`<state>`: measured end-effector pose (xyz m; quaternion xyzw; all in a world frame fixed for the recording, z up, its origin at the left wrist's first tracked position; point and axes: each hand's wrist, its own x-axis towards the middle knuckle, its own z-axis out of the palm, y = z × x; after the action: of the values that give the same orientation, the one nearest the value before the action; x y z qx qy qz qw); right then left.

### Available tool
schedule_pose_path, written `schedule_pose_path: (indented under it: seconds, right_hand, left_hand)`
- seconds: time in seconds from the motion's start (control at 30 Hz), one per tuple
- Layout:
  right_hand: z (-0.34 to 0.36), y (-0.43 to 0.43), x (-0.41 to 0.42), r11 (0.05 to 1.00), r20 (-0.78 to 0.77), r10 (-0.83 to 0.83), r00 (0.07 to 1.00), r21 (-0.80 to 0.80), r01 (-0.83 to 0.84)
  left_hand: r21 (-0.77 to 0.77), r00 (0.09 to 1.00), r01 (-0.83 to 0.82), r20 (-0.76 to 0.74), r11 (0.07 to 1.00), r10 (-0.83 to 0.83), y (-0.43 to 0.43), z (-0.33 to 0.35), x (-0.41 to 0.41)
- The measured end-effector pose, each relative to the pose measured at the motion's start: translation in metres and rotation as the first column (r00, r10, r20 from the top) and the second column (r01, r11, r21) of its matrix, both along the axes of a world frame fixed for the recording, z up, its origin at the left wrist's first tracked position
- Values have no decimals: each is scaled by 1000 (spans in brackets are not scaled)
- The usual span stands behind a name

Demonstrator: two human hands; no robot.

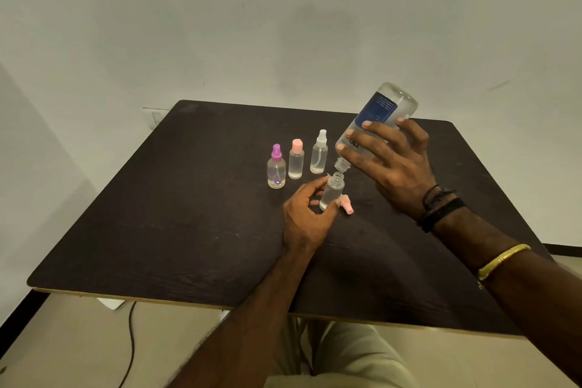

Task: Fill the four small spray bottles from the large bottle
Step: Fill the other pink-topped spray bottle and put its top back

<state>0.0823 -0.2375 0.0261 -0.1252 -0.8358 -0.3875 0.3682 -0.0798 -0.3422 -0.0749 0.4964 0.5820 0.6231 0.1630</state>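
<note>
Just right of the frame's centre, the large bottle (379, 116) was tipped neck-down, its open mouth just above that of the uncapped small bottle (332, 194). The right hand (393, 167) gripped the large bottle, fingers wrapped round its body. The left hand (304, 217) pinched the small one near its base. A pink sprayer top (347, 205) lay just beside it. To their left on the dark table (189, 214) stood the purple-topped bottle (276, 172), pink-capped bottle (296, 162) and white-sprayer bottle (319, 156).

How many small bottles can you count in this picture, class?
4. Three stand capped in a row: purple-capped bottle, pink-capped bottle, white-capped bottle. The fourth, the open bottle, is held by the left hand beneath the mouth of the large bottle. None seems hidden.
</note>
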Motion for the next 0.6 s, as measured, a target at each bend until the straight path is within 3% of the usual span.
schedule_pose_path:
  seconds: [0.27,0.6]
  right_hand:
    - [-6,3,2,997,8,-25,1000,-68,26]
    - [-17,5,8,927,44,-106,993,-356,114]
  left_hand:
    - [-4,1000,-1,1,1000,1,1,-1,0]
    - [26,1000,-7,15,1000,7,0,0,2]
